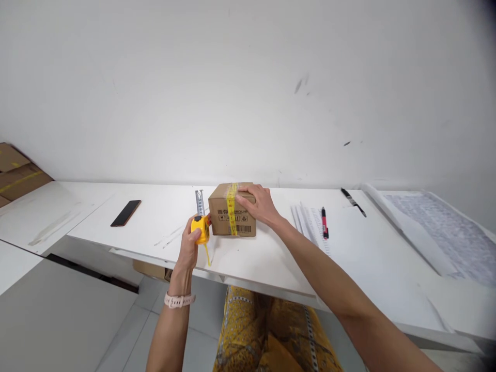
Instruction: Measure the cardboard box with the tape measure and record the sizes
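Nearest thing is our lap in yellow patterned cloth (240, 330), pretty much right up against the front edge of the white desk (267, 258). Our left hand (188, 247), pink band (180, 300) on the wrist, is wrapped around a yellow tape measure (200, 228), fingers closed on it, with a yellow strap (207, 254) trailing toward that front edge. We've got a silvery marked strip (199, 202) sticking up just past the case. Honestly can't tell if those fingertips touch the small cardboard box (231, 219) or just sit beside it.

The box sits mid-desk, and our right hand (260, 203) grips its top right corner, fingers over the top, thumb nearer us. Room-wise, we have a decent open strip left of the tape measure, as far as the dark phone (126, 213). It's tighter on the right: our own forearm cuts across, then there's a paper stack (306, 219) with a red-and-black pen (324, 223) along it. Further right we see a black pen (353, 202) and big printed sheets (445, 227). Bigger cartons (19, 181) sit far left, and the scuffed white wall (248, 93) closes off the back.
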Demonstrator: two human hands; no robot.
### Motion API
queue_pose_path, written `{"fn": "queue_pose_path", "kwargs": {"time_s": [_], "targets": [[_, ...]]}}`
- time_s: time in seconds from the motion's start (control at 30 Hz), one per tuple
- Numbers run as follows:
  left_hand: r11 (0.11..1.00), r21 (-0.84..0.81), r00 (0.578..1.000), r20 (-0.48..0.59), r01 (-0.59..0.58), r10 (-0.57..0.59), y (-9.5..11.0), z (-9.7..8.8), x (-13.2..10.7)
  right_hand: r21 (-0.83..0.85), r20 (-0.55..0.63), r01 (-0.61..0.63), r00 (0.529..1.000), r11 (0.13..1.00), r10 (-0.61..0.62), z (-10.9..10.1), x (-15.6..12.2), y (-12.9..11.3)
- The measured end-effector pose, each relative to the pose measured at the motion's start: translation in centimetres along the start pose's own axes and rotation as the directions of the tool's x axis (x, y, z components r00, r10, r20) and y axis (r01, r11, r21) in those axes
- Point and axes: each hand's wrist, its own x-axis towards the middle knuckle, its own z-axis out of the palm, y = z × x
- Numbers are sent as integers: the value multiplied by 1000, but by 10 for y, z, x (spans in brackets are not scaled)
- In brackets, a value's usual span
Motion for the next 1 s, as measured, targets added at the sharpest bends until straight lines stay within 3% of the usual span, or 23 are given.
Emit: {"fn": "queue_pose_path", "kwargs": {"time_s": [0.13,0.2,0.3,0.4,0.6,0.8,1.0], "targets": [[984,112,987,-56,-141,148,14,26,6,9,7,-78,997,997,78,-3,28,4],[975,139,985,-6,-173,175,13,41,3,-1,11,-109,994,994,109,-5,34,6],[988,115,988,127,-99,85,6,60,-1,3,6,-143,990,990,143,-7,39,4],[998,64,983,183,-21,9,-1,72,3,40,8,-162,987,986,162,-9,41,0],[998,44,986,158,44,-50,-8,80,16,144,18,-195,981,970,195,-10,42,-2],[997,66,991,124,45,-53,-16,84,12,156,-37,-213,975,965,221,-5,45,-1],[993,100,992,107,55,-66,-16,88,12,213,2,-260,964,942,265,-3,50,-1]]}}
